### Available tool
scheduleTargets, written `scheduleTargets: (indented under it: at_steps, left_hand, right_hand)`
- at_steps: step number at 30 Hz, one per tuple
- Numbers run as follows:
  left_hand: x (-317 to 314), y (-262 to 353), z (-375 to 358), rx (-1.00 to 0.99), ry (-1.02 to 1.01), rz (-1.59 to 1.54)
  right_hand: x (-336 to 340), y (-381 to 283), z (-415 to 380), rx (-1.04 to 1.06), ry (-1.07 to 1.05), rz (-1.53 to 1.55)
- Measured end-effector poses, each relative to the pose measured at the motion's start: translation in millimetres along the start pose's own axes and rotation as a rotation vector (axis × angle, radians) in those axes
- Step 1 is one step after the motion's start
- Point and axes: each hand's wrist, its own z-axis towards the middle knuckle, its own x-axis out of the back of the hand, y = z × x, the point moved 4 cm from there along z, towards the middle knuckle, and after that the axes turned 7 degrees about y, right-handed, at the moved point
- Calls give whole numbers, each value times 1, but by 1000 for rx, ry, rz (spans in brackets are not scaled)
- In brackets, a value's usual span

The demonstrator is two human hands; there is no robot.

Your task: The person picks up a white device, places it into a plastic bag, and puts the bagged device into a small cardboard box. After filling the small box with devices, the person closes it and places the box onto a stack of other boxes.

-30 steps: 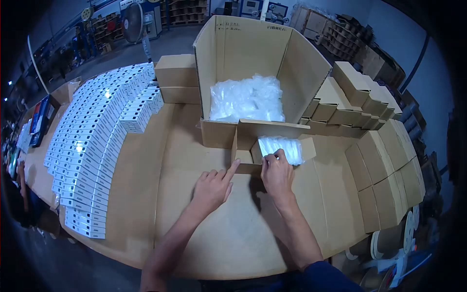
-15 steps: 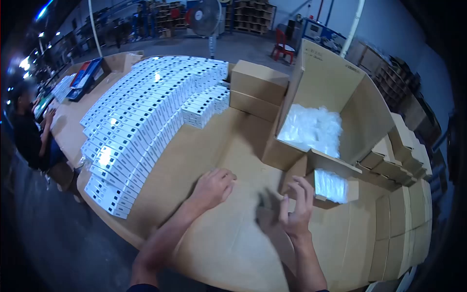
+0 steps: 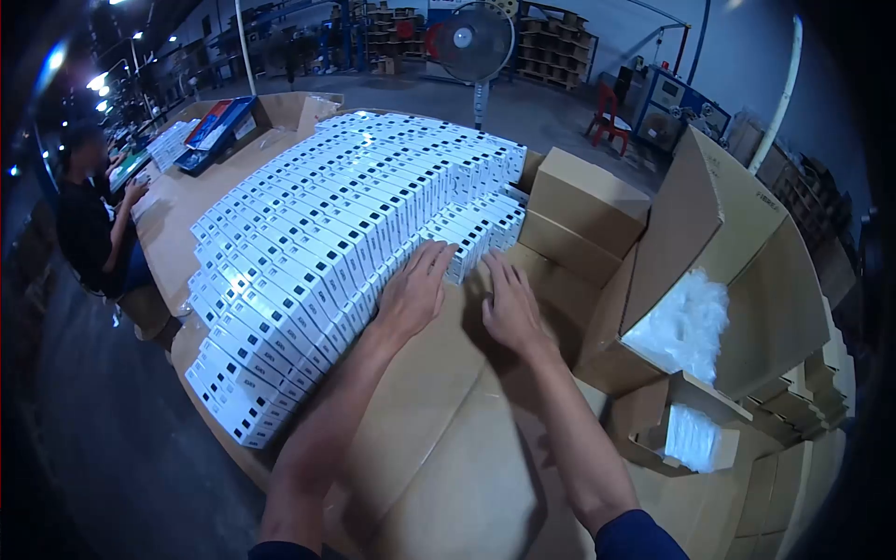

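Rows of slim white boxes (image 3: 308, 233), stacked in layers, cover the left and back of the cardboard-topped table (image 3: 439, 420). A shorter stack of the same white boxes (image 3: 478, 227) stands at the right edge of these rows. My left hand (image 3: 412, 294) reaches to the near left corner of that shorter stack, fingers stretched forward and overlapping its boxes. On the other side, my right hand (image 3: 511, 303) has its fingers extended towards the stack's near right corner. Both hands are open, palms partly facing each other, with bare cardboard between them.
Two brown cartons (image 3: 588, 201) sit behind my right hand. A large open carton (image 3: 695, 252) holds clear plastic bags (image 3: 686, 317); a smaller open box (image 3: 644, 420) before it holds clear plastic packets (image 3: 693, 439). A person (image 3: 98, 224) is at the far left, near a blue tray (image 3: 217, 135).
Both hands have moved forward to the shorter stack, the right one coming away from the small open box. My view has turned left, so the table's contents appear further right.
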Motion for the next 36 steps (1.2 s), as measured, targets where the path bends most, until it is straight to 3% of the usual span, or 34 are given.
scheduleTargets:
  at_steps: [8, 14, 18, 22, 24, 25, 28, 30, 32, 35, 36]
  left_hand:
    - [-8, -17, 1, -43, 48, 74]
    - [-1, -13, -1, -49, 2, 202]
    - [40, 30, -5, -45, 147, -29]
    - [78, 113, -6, -221, 222, -128]
    - [90, 153, -7, -322, 233, -207]
    - [94, 174, -7, -344, 188, -266]
    - [105, 240, 18, -328, -18, -456]
    - [97, 267, 37, -299, -97, -550]
    - [85, 281, 62, -279, -88, -604]
    - [35, 299, 100, -295, -268, -544]
    - [16, 303, 108, -295, -330, -510]
  right_hand:
    - [-18, 8, 27, 14, -84, -41]
    - [1, -2, 27, -105, -136, 37]
    - [51, -21, -10, -224, -75, 548]
    - [132, -61, -69, -577, -317, 1179]
    - [162, -69, -95, -501, -279, 1295]
    - [180, -69, -107, -515, -236, 1250]
    - [226, -55, -130, -280, 10, 1015]
    - [271, -47, -144, -592, 38, 1128]
    - [312, -25, -149, -522, 196, 949]
    - [370, 5, -139, -287, 299, 311]
    - [381, 12, -138, -367, 262, 265]
